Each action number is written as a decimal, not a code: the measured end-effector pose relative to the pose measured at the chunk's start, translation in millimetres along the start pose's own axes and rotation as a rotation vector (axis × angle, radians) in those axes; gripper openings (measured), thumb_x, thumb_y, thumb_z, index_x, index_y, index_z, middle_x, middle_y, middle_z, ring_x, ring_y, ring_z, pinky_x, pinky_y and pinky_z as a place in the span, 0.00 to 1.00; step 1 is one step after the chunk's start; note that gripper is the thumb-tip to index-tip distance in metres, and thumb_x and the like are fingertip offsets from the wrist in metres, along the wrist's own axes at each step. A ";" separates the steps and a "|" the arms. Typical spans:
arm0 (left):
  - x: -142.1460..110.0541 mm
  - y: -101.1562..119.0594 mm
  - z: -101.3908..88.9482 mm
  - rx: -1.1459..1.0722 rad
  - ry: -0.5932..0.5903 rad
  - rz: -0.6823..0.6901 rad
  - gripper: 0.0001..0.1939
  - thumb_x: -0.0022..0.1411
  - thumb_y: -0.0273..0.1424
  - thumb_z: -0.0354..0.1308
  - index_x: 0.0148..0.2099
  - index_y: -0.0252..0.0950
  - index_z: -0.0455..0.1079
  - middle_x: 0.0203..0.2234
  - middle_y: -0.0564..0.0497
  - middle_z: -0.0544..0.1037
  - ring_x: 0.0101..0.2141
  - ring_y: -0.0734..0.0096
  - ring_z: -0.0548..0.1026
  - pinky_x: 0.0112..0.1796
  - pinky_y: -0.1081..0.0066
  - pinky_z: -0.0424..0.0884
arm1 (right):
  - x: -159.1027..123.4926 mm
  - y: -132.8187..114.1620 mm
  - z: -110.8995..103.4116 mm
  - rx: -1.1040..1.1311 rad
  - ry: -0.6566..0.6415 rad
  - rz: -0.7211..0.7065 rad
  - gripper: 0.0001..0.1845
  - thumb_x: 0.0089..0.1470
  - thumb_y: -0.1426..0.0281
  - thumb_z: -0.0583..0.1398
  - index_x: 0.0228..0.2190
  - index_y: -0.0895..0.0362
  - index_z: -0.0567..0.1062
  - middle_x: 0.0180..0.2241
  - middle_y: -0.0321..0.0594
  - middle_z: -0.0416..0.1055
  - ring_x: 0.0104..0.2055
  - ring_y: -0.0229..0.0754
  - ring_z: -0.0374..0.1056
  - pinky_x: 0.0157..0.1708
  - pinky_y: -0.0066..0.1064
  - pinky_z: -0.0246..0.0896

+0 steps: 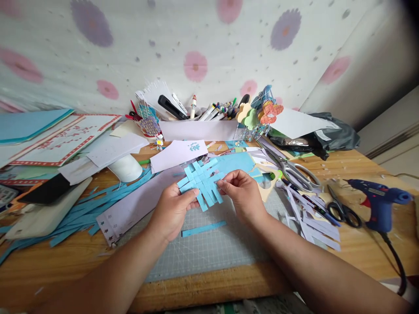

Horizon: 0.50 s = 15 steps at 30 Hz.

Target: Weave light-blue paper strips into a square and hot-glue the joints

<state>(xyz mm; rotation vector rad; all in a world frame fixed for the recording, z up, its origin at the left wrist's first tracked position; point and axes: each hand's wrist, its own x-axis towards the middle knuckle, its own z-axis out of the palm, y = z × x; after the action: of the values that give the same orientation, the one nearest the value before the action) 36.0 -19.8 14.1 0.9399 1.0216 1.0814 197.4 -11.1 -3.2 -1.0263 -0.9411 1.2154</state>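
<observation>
The person held a small lattice of woven blue paper strips point(202, 181) in both hands, lifted over the grey cutting mat point(209, 253) near the middle of the wooden table point(363, 174). The left hand point(173, 210) gripped its lower left side, thumb pressed flat on top and fingers tucked underneath. The right hand point(245, 194) pinched at its right edge between thumb and forefinger, though I couldn't tell which strip end was caught there. The strips crossed over and under one another, their loose ends sticking out unevenly all round. Below the lattice, apart from it, a single blue strip point(203, 229) lay on the mat. Beyond the left hand stretched a long lilac sheet point(134, 203) with star shapes near its end, and farther left a heap of blue strips point(77, 213) spread beside a white spool point(127, 168). To the right of the right hand I saw lilac paper scraps point(322, 231), large grey-handled scissors point(291, 170), smaller black-handled scissors point(343, 211) and, farthest over, a blue glue gun point(381, 203) with its cord trailing down toward the table's front.
</observation>
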 end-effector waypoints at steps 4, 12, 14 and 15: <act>0.4 0.6 -1.7 0.078 -0.029 -0.014 0.17 0.52 0.33 0.63 0.45 0.34 0.71 0.38 0.45 0.79 0.37 0.59 0.76 0.36 0.64 0.72 | 0.0 0.1 0.9 0.043 0.001 -0.012 0.15 0.40 0.69 0.68 0.23 0.57 0.65 0.20 0.29 0.65 0.21 0.31 0.62 0.23 0.24 0.57; 1.5 1.7 -5.5 0.186 -0.010 0.002 0.16 0.51 0.32 0.64 0.43 0.34 0.71 0.35 0.48 0.79 0.33 0.65 0.75 0.32 0.69 0.72 | 0.0 -2.8 -4.0 0.023 -0.082 -0.010 0.21 0.41 0.68 0.67 0.39 0.55 0.69 0.23 0.30 0.67 0.25 0.34 0.63 0.27 0.27 0.58; 1.2 2.6 -5.5 0.210 0.002 0.012 0.17 0.51 0.32 0.64 0.44 0.34 0.70 0.34 0.48 0.80 0.32 0.66 0.74 0.31 0.70 0.71 | 0.6 -2.4 -5.9 -0.016 -0.099 -0.042 0.20 0.42 0.68 0.67 0.39 0.55 0.71 0.24 0.31 0.66 0.26 0.34 0.62 0.27 0.27 0.58; 0.9 3.1 -5.4 0.222 0.002 0.015 0.18 0.51 0.33 0.65 0.44 0.34 0.70 0.34 0.48 0.80 0.32 0.67 0.74 0.31 0.70 0.71 | 0.9 -2.1 -6.7 -0.029 -0.103 -0.054 0.19 0.42 0.68 0.67 0.38 0.55 0.71 0.25 0.31 0.66 0.26 0.33 0.62 0.27 0.27 0.57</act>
<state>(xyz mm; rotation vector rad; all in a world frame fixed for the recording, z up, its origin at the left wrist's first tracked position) 30.2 -17.8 15.4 1.1262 1.1547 0.9954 204.5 -11.0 -3.0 -0.9626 -1.0633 1.2223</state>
